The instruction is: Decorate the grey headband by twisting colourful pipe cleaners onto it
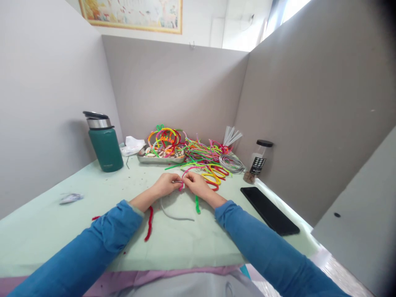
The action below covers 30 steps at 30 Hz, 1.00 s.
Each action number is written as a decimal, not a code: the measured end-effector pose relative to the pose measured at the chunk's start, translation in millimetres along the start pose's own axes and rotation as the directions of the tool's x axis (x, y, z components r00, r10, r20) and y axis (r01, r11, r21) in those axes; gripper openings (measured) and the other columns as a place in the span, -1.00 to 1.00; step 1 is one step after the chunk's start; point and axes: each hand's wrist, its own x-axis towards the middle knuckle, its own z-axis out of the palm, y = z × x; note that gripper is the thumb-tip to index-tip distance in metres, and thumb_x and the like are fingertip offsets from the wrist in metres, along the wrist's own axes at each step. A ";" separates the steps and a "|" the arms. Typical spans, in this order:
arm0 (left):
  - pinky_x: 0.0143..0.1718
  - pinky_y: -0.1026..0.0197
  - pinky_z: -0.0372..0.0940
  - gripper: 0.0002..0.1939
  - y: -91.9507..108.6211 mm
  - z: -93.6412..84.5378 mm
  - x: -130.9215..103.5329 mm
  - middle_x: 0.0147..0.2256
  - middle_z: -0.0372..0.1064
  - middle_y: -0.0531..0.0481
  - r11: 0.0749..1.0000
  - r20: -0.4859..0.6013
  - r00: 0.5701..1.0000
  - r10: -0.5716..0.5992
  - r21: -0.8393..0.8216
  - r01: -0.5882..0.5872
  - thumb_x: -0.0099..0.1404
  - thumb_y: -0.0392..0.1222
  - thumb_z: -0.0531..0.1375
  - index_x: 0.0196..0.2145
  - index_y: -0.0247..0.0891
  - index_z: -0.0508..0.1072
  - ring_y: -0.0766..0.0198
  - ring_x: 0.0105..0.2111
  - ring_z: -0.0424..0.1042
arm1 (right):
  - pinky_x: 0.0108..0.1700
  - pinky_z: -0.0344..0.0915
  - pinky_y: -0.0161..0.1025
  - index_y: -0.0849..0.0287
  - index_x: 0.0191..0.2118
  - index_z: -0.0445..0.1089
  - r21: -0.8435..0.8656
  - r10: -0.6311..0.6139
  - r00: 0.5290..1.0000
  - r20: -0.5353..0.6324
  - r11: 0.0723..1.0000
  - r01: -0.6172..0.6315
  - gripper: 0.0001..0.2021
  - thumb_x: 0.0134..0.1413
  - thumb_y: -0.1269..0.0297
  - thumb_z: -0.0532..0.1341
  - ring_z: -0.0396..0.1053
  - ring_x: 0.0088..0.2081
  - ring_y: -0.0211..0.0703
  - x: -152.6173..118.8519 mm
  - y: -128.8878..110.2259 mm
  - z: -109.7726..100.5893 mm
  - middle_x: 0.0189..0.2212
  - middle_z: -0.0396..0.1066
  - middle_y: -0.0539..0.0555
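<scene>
Both of my hands meet over the middle of the table, fingertips nearly touching. My left hand (166, 184) is closed in a pinch on a thin grey wire, which seems to trail down onto the cloth as a grey length (177, 218). My right hand (195, 183) pinches a pink fuzzy stem (189, 169) that curves up and away from the fingers. A short green fuzzy piece (197, 205) lies below my right wrist. Beside my left wrist rests a dark red fuzzy piece (149, 225). Fine detail between the fingertips is too small to make out.
A green bottle (107, 149) stands at left, near white tissue (134, 144). Behind my hands are a metal tray (161, 160), piled colourful stems (204, 150) and coiled wire (232, 164). At right are a clear jar (258, 161) and a black phone (269, 210). Grey partitions (176, 82) enclose the table.
</scene>
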 end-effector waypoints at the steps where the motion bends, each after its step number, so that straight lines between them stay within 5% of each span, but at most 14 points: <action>1: -0.56 0.36 0.08 -0.74 0.0 -0.3 0.1 -0.60 0.32 0.10 1.000 -0.006 1.000 0.007 0.008 -0.007 0.07 -0.06 0.08 -0.45 -0.29 0.46 0.41 -0.63 0.20 | -0.45 0.05 -0.38 0.20 -0.50 0.27 0.000 -0.002 1.000 0.001 1.000 0.002 -0.87 0.00 0.31 0.08 0.18 -0.50 -0.32 0.1 -0.1 0.0 -0.58 0.28 -0.06; 9: -0.48 0.35 0.11 -0.69 1.6 -1.6 0.3 -0.52 0.39 0.07 0.998 -0.002 0.999 0.032 0.050 -0.031 0.04 -0.02 0.12 -0.39 -0.29 0.50 0.34 -0.50 0.27 | -0.44 0.05 -0.38 0.21 -0.49 0.30 -0.021 -0.003 1.000 -0.003 1.000 0.003 -0.86 -0.01 0.29 0.09 0.20 -0.49 -0.31 1.2 0.6 -0.3 -0.55 0.30 -0.04; 30: -0.71 0.38 0.03 -0.54 -7.7 3.0 4.0 -0.67 0.13 0.14 0.972 0.057 0.996 -0.073 -0.221 0.084 0.09 0.19 0.04 -0.51 -0.33 0.36 0.47 -0.74 0.08 | -0.49 0.06 -0.38 0.20 -0.51 0.27 0.046 0.051 0.999 -0.004 0.998 -0.051 -0.83 0.03 0.32 0.04 0.17 -0.58 -0.35 0.0 1.5 1.0 -0.64 0.27 -0.07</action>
